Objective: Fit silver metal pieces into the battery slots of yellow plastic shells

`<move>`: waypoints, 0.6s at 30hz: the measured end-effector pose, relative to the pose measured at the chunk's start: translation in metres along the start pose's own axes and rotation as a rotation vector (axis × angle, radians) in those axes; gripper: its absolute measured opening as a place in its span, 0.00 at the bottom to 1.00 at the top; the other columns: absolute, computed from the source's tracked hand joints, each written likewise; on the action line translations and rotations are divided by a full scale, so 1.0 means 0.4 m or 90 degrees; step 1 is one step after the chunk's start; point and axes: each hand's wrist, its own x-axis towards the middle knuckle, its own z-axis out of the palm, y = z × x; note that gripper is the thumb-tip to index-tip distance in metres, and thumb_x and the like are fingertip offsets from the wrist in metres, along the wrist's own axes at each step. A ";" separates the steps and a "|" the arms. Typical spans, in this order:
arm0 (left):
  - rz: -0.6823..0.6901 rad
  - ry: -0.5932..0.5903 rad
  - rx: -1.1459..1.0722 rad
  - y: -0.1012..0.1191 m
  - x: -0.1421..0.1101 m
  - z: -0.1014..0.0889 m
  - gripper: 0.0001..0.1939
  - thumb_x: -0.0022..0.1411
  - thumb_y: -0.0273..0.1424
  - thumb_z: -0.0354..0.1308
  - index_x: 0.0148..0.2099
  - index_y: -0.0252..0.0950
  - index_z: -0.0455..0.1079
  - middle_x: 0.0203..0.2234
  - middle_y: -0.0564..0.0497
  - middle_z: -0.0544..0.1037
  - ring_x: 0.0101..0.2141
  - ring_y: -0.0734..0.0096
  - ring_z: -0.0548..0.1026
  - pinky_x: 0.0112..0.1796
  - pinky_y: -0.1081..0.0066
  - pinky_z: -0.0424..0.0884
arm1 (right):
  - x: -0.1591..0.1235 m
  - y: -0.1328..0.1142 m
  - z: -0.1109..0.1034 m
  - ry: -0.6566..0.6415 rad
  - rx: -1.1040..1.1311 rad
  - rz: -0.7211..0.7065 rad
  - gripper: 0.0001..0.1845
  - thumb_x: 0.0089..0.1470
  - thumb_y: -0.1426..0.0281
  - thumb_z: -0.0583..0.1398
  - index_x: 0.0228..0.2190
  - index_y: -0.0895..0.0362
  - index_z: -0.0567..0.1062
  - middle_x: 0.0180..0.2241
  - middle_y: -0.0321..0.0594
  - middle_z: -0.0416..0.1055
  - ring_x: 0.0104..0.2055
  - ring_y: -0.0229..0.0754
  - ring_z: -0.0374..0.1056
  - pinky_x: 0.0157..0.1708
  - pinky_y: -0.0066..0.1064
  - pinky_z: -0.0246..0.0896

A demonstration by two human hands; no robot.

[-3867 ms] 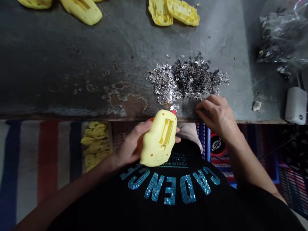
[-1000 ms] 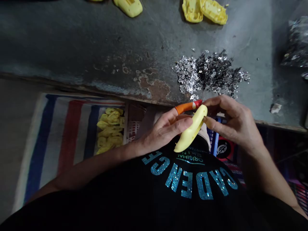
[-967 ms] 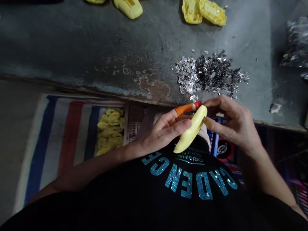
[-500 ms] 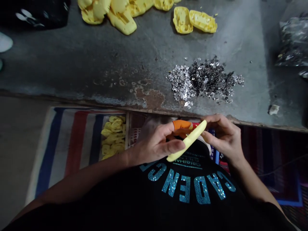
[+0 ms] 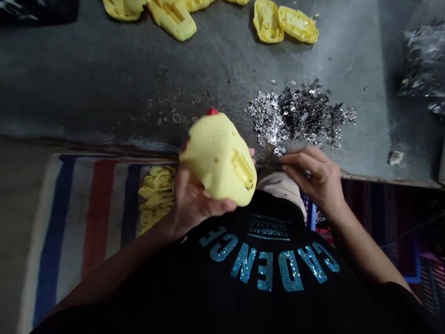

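Note:
My left hand (image 5: 194,199) is closed around a yellow plastic toy shell (image 5: 219,157), its rounded outer side turned up. The shell has a small red tip at the top and a rectangular slot low on its right. My right hand (image 5: 313,176) hovers at the table's front edge, thumb and fingertips pinched together; whatever lies between them is too small to make out. Just beyond those fingertips spreads a heap of small shiny metal pieces (image 5: 302,113).
Two open yellow shell halves (image 5: 299,24) lie at the back of the grey table (image 5: 104,79), with more yellow shells (image 5: 174,18) farther left. A clear bag of metal parts (image 5: 424,60) sits at right. Below the edge are yellow parts (image 5: 156,195) and a striped sheet (image 5: 97,204).
My left hand has moved left and up, turning the shell from edge-on to show its outer face. My right hand has come off the shell and shifted slightly up towards the metal pieces.

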 end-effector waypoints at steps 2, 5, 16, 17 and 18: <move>0.062 -0.001 -0.008 -0.005 0.015 0.010 0.39 0.60 0.39 0.87 0.71 0.48 0.79 0.64 0.48 0.89 0.63 0.54 0.87 0.61 0.60 0.85 | 0.004 0.034 -0.016 0.066 -0.258 -0.076 0.07 0.77 0.66 0.68 0.48 0.47 0.90 0.49 0.43 0.88 0.50 0.52 0.77 0.51 0.49 0.69; 0.039 0.007 -0.024 -0.022 0.027 0.020 0.34 0.67 0.47 0.82 0.69 0.44 0.79 0.64 0.48 0.89 0.61 0.56 0.88 0.61 0.60 0.85 | -0.013 0.067 -0.008 0.055 -0.402 -0.146 0.07 0.76 0.68 0.69 0.51 0.46 0.88 0.49 0.42 0.88 0.49 0.53 0.75 0.48 0.47 0.63; -0.028 0.010 -0.035 -0.042 0.022 0.032 0.35 0.65 0.48 0.83 0.69 0.43 0.81 0.62 0.45 0.90 0.59 0.53 0.88 0.58 0.59 0.86 | -0.022 0.089 0.016 0.095 -0.425 -0.150 0.10 0.76 0.67 0.68 0.54 0.45 0.87 0.47 0.41 0.85 0.48 0.51 0.72 0.48 0.46 0.61; -0.025 0.008 -0.033 -0.041 0.021 0.035 0.35 0.65 0.48 0.83 0.69 0.43 0.81 0.62 0.44 0.90 0.59 0.52 0.88 0.58 0.59 0.86 | -0.023 0.090 0.020 0.090 -0.422 -0.161 0.10 0.76 0.67 0.68 0.55 0.45 0.86 0.47 0.41 0.85 0.47 0.51 0.71 0.48 0.46 0.60; -0.024 0.008 -0.031 -0.040 0.020 0.039 0.35 0.65 0.48 0.83 0.69 0.43 0.81 0.61 0.44 0.90 0.60 0.52 0.88 0.58 0.59 0.86 | -0.027 0.090 0.023 0.085 -0.414 -0.172 0.10 0.76 0.68 0.68 0.55 0.46 0.86 0.46 0.41 0.85 0.47 0.50 0.71 0.48 0.45 0.60</move>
